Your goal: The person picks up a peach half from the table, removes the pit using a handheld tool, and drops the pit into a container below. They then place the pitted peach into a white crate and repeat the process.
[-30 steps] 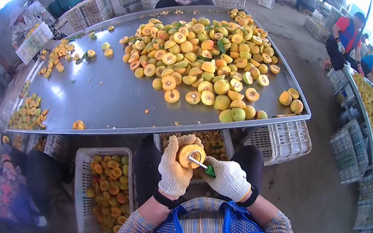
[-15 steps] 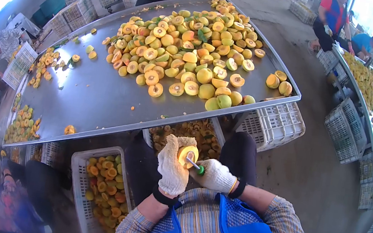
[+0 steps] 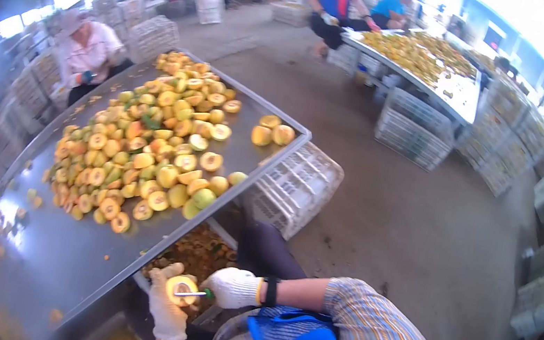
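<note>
My left hand (image 3: pixel 166 310), in a whitish work glove, is closed around a halved yellow peach (image 3: pixel 179 284) with its cut face turned up. In my right hand (image 3: pixel 236 288), also gloved, is a green-handled pitting tool (image 3: pixel 189 293). Its thin metal shaft lies across the middle of the cut face; the tip's shape is blurred. Both hands are over a crate of brownish fruit pieces (image 3: pixel 196 252), just below the edge of the metal table (image 3: pixel 208 220). A large heap of halved peaches (image 3: pixel 148 151) lies on that table.
Several peach halves (image 3: pixel 274 133) sit near the table's right corner, above a white plastic crate (image 3: pixel 297 188). A person in pink (image 3: pixel 96 49) sits across the table. Other people work at a second fruit-covered table (image 3: pixel 422 59), with stacked crates (image 3: pixel 506 134) beyond it.
The view has swung to the right, so the table and hands appear further left. Both hands still hold the peach half and the tool, whose shaft now lies flatter across the cut face.
</note>
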`<act>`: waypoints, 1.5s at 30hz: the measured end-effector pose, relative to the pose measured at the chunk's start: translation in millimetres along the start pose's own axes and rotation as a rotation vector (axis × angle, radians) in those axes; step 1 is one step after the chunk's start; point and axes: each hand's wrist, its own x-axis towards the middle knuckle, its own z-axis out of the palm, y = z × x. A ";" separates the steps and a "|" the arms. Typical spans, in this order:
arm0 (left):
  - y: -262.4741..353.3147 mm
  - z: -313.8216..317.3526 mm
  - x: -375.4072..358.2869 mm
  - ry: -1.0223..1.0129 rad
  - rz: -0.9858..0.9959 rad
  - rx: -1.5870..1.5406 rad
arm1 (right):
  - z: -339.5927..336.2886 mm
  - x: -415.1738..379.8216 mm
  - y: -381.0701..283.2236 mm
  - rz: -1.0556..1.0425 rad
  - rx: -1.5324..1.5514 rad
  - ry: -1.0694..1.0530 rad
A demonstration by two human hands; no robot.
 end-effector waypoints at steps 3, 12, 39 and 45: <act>7.5 -17.6 0.9 -0.090 -0.027 0.257 | -5.9 2.2 1.8 -0.011 -0.085 -0.086; 38.9 -38.6 -8.4 -0.095 0.190 -0.492 | -42.0 2.1 -9.3 0.283 0.227 0.107; -13.2 -9.9 -5.4 -0.012 0.287 -0.529 | -29.9 0.5 -46.5 0.109 -0.104 0.020; -19.6 -6.3 -7.0 -0.026 0.262 -0.577 | -21.6 0.4 -44.1 0.154 -0.111 -0.023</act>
